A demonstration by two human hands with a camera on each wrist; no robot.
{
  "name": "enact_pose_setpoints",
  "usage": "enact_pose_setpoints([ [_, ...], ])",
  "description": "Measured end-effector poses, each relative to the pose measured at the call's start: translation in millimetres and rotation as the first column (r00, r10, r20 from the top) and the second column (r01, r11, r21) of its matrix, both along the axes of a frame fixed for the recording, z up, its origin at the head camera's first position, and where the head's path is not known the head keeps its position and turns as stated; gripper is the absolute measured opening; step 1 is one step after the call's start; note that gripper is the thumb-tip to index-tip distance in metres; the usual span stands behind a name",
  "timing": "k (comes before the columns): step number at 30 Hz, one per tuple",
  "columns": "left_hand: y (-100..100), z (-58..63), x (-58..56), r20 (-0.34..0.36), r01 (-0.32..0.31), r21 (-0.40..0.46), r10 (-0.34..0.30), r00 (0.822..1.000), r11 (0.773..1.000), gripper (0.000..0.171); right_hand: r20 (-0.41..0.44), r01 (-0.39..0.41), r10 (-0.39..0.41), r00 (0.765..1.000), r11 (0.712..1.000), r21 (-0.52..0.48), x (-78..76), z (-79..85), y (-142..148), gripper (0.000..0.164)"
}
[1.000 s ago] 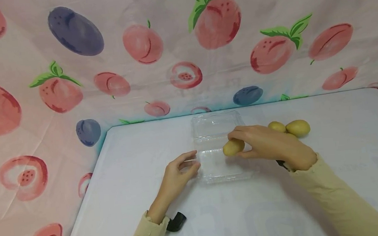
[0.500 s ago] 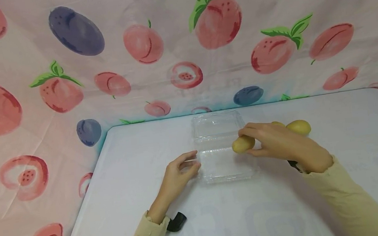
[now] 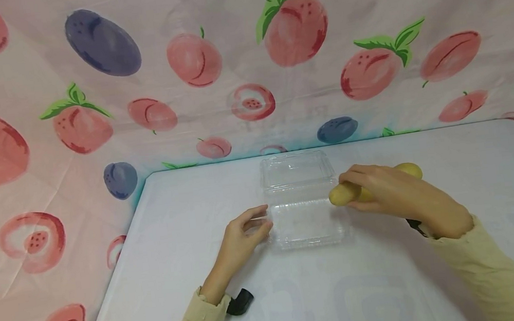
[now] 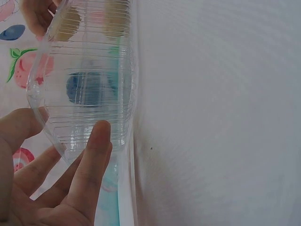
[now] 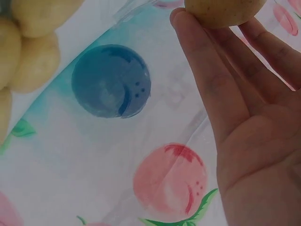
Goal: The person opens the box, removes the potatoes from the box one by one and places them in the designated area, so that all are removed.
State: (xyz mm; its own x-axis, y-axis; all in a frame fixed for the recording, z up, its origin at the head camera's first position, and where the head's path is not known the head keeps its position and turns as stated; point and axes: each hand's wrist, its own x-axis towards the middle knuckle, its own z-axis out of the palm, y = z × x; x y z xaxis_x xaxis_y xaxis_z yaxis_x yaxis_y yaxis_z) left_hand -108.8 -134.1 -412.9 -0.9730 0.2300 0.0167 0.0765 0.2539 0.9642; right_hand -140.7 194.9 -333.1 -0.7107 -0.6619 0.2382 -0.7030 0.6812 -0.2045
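Observation:
In the head view my right hand [image 3: 388, 194] holds a yellow potato [image 3: 344, 194] between thumb and fingers, just past the right edge of a clear plastic clamshell box [image 3: 309, 222]. The same potato [image 5: 223, 10] sits at my fingertips in the right wrist view, where the thumb is hidden. The box lies unfolded, its lid [image 3: 296, 169] towards the wall. My left hand [image 3: 243, 237] is at the box's left end, with fingers extended. In the left wrist view the fingertips [image 4: 100, 129] rest against the ribbed wall of the box [image 4: 89, 61].
More potatoes [image 3: 408, 169] lie on the white table [image 3: 187, 203], partly behind my right hand; the right wrist view shows several potatoes [image 5: 35, 61] bunched together. A fruit-print cloth [image 3: 220, 19] hangs behind the table. A black device [image 3: 240, 302] is at my left cuff.
My right hand has carried the potato to the right, from above the box to beyond its right edge, covering more of the other potatoes. The left hand and the box stay put.

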Motion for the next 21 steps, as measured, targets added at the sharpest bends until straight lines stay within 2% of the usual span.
enact_pose_setpoints([
  [14, 0, -0.4, -0.8, -0.001, -0.001, -0.015, 0.001, 1.0, 1.0, 0.044, -0.093, -0.003, 0.0, 0.996, 1.0, -0.027, 3.6, -9.1, 17, 0.033],
  [21, 0, 1.1, 0.0, -0.001, -0.003, -0.019, 0.003, 1.0, 1.0, 0.044, -0.143, -0.029, 0.023, 0.99, 0.999, -0.041, 3.0, -16.4, 25, 0.035],
])
